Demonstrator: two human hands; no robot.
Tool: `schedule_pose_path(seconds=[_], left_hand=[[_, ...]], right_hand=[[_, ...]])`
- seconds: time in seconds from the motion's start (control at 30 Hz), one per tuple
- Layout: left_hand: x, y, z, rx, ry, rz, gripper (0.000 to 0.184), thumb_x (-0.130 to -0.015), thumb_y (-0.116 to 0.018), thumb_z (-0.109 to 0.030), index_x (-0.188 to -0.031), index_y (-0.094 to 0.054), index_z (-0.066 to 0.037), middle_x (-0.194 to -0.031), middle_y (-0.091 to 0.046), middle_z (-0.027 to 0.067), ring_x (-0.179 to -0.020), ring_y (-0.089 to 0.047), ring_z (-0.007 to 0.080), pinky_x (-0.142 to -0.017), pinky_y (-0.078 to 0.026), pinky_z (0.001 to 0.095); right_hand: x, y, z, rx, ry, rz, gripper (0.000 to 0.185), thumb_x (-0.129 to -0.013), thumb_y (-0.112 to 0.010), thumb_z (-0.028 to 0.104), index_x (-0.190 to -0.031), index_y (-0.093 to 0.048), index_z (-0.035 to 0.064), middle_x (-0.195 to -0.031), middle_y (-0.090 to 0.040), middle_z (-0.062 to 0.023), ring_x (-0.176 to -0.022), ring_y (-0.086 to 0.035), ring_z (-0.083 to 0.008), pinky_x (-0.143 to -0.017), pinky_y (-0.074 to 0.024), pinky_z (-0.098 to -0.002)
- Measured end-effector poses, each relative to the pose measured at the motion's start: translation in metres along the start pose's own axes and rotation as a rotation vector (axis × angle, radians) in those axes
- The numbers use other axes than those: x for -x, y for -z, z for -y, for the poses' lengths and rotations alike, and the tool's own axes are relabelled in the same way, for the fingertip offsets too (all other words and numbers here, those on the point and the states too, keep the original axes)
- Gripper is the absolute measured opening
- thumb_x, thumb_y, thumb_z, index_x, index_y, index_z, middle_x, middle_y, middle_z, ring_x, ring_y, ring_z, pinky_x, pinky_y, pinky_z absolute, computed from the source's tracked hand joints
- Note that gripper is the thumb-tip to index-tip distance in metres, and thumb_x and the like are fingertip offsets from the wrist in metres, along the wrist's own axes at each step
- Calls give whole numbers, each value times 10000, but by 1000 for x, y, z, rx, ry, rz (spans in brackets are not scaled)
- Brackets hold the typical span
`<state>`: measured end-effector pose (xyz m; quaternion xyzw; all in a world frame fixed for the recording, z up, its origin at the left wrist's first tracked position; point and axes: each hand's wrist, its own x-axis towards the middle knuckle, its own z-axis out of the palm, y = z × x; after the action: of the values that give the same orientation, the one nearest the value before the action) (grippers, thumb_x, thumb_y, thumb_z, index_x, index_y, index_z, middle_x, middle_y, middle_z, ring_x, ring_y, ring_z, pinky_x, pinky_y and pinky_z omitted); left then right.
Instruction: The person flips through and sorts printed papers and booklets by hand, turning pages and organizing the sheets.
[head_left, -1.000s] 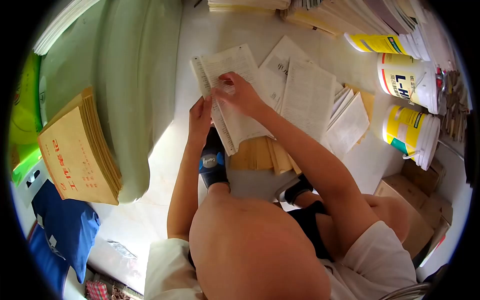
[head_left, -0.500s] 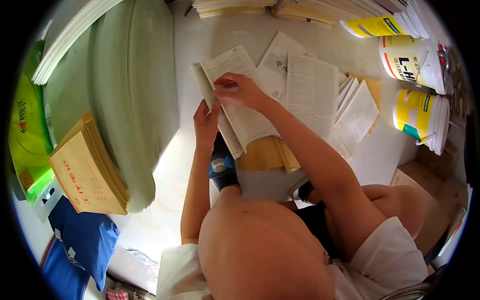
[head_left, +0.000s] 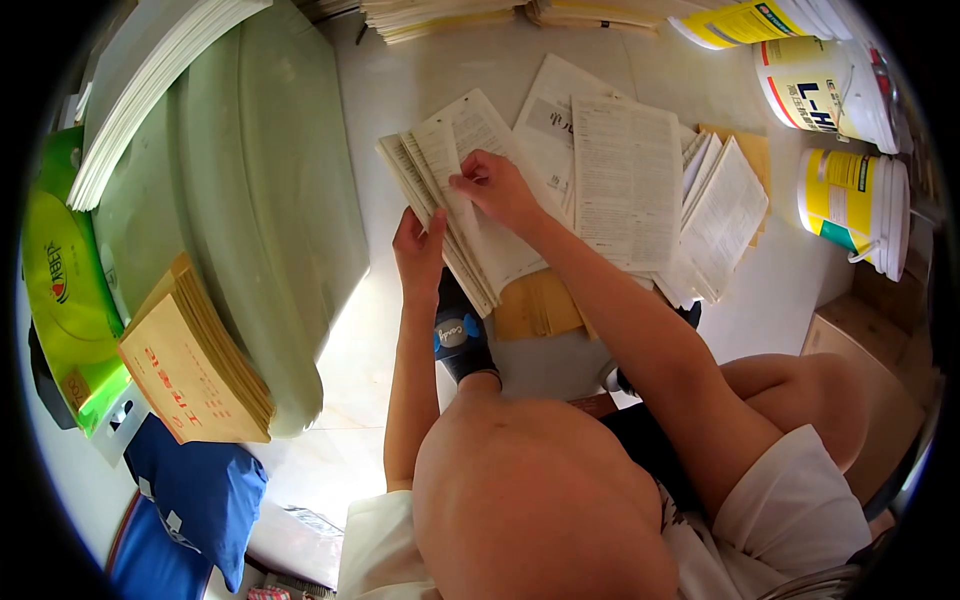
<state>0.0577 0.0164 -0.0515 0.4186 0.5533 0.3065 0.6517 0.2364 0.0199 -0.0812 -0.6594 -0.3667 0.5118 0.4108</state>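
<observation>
My left hand point(head_left: 418, 245) grips the left edge of a set of folded printed sheets point(head_left: 505, 245), thumb on top and fingers behind. Over the middle of those sheets, my right hand point(head_left: 495, 190) has thumb and forefinger pinched at a page edge; part of the page is hidden by the fingers. The left leaves stand partly raised and fanned. Just to the right lie a sheet with large printed characters point(head_left: 545, 115) and a densely printed sheet point(head_left: 627, 180). Brown envelopes point(head_left: 535, 305) show below the held sheets.
More folded papers point(head_left: 722, 220) lie to the right. Yellow-and-white buckets point(head_left: 850, 205) stand along the right side, above a cardboard box point(head_left: 865, 365). At left, a stack of brown envelopes point(head_left: 195, 355) leans against a pale green padded surface point(head_left: 270, 200). Paper stacks point(head_left: 440, 20) line the back.
My right hand has moved slightly right and down from the left leaves, its fingers now pinched together. The left leaves look more fanned. My left hand keeps its grip; the whole view has shifted a little.
</observation>
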Motion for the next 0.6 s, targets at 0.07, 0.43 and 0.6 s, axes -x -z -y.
schedule_pose_path(seconds=[0.07,0.43,0.6], left_hand=[[0,-1,0,6,-5,-18,339,-1075,-683,-194,-1344,-644,8,-1198,-747,65,-1064,-655,108,-942,-520,288],[1,-6,-4,74,0,-12,392,-1082,-664,-161,-1442,-623,-14,-1255,-723,56,-1097,-640,104,-956,-512,286],[0,-3,-5,61,40,-1,412,-1086,-660,-165,-1461,-605,-5,-1298,-707,63,-1152,-630,114,-1002,-499,287]], right_hand=[[8,-4,4,8,22,-71,340,-960,-749,148,-1254,-682,-11,-1015,-765,-148,-851,-729,-179,-783,-560,-325],[5,-5,28,85,114,50,521,-887,-792,396,-1279,-751,54,-1197,-773,-165,-1122,-729,-323,-973,-548,-380],[2,0,29,149,103,99,519,-890,-806,357,-1299,-737,45,-1185,-773,-147,-1056,-724,-267,-951,-556,-363]])
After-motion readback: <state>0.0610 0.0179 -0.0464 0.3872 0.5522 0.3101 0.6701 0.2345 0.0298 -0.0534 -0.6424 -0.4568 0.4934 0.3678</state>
